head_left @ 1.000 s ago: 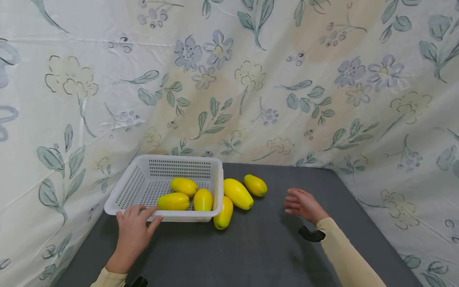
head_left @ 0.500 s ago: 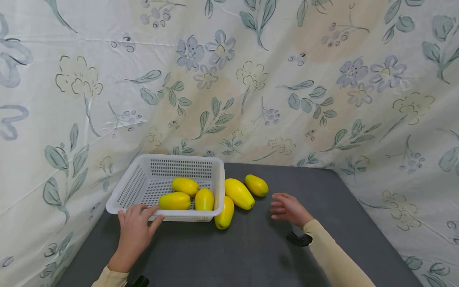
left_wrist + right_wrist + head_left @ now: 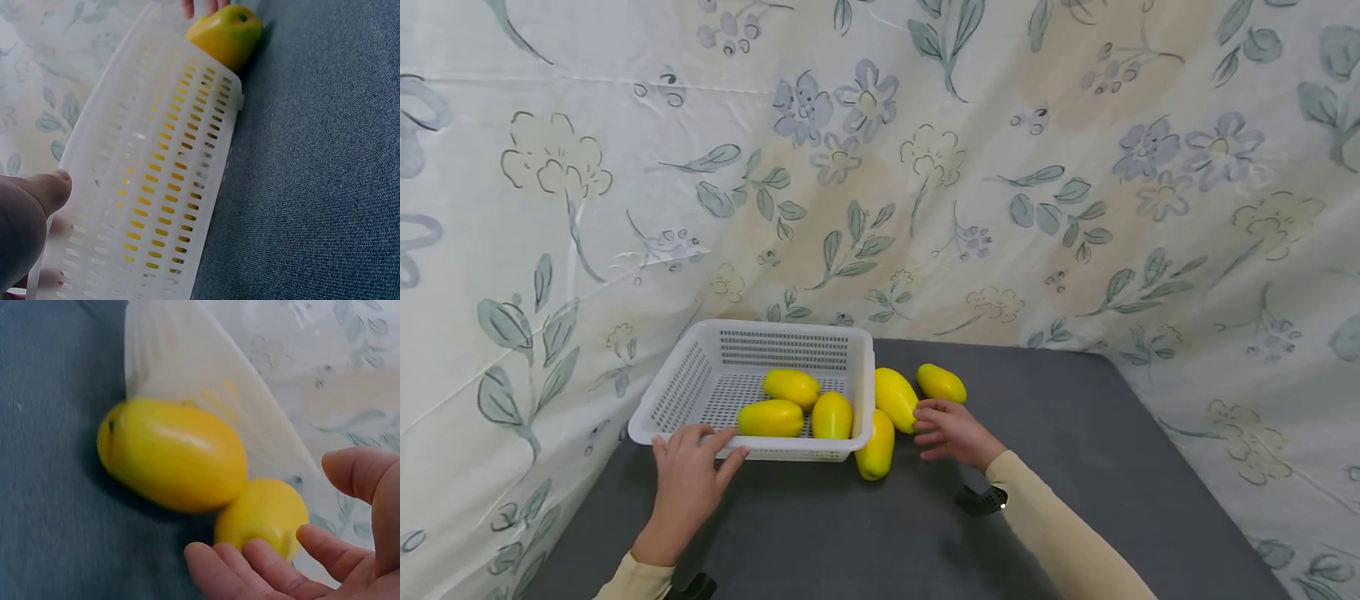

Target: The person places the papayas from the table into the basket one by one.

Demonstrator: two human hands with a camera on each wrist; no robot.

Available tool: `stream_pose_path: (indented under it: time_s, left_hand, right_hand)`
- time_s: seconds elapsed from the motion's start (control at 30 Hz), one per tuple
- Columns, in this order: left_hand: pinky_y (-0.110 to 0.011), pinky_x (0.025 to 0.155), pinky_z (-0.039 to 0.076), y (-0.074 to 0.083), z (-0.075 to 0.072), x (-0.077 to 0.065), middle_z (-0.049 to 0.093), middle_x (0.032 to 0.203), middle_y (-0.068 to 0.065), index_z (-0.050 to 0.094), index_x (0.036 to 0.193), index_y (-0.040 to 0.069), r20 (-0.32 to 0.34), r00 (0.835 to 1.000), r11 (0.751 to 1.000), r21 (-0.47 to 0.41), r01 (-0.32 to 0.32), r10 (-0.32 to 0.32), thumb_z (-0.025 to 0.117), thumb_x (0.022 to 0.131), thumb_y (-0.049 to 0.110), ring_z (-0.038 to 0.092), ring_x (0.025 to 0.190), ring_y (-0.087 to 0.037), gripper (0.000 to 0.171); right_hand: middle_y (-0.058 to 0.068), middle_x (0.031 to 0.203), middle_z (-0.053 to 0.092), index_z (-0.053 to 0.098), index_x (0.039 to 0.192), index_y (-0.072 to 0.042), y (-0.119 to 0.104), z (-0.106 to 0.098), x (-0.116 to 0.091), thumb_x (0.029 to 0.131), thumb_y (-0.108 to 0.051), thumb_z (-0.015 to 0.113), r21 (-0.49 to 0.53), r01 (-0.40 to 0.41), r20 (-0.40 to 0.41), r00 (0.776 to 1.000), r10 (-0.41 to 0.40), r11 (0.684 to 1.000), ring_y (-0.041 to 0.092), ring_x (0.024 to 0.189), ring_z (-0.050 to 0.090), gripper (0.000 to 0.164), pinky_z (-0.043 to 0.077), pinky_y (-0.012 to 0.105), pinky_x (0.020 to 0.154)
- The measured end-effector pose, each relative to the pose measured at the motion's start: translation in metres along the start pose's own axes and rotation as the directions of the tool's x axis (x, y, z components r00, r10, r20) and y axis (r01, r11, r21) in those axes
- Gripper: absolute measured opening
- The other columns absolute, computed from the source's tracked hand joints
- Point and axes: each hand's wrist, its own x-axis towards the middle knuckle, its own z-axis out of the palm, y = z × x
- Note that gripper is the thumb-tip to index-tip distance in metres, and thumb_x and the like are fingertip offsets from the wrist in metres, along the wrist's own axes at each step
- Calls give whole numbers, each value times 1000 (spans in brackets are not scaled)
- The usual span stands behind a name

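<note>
My left hand [image 3: 688,483] holds the near rim of a white perforated plastic basket [image 3: 790,450]; in the left wrist view the thumb [image 3: 50,190] lies on the rim's outer side. Three yellow mango-like fruits lie inside, one [image 3: 771,418] close to the left fingertips. Three more are on the table right of the basket: a near one [image 3: 876,450], a larger middle one [image 3: 893,396] and a far one [image 3: 942,383]. My right hand [image 3: 958,437] is beside the middle fruit, fingers spread and holding nothing. In the right wrist view, its fingers overlap a fruit [image 3: 262,509]; contact cannot be told.
A dark grey cloth-like table surface [image 3: 850,542] lies under everything. Behind and at both sides hangs a pale curtain [image 3: 865,167] printed with flowers and leaves. The basket's far side stands near the curtain.
My right hand has moved left across the table, up to the fruits beside the basket. The left hand stays on the basket's rim, and the fruits lie where they were.
</note>
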Motion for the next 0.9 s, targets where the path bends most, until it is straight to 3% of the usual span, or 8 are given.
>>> stream_pose_path:
  time_s: [0.33,0.67,0.9]
  left_hand:
    - [-79,98,24,0,1,-1,64,102,-26,77,108,2,17,1000,1000,6,10,-10,89,76,22,55,104,-48,39]
    - [-79,98,24,0,1,-1,64,102,-25,77,107,2,22,1000,1000,13,16,-17,89,76,21,55,105,-47,39]
    - [-78,99,24,0,2,-1,64,102,-24,77,107,3,20,1000,1000,13,19,-19,89,76,22,54,105,-46,38]
  right_hand:
    - [22,132,62,50,143,-2,7,30,13,99,-30,65,-117,-32,54,998,39,993,28,101,69,54,60,50,81]
    - [22,136,55,40,151,-2,9,45,19,91,-32,74,-151,-39,47,998,47,988,33,107,63,75,60,53,83]
    - [22,143,50,40,152,-3,10,51,23,89,-33,78,-170,-29,30,999,35,985,35,114,61,79,59,55,83]
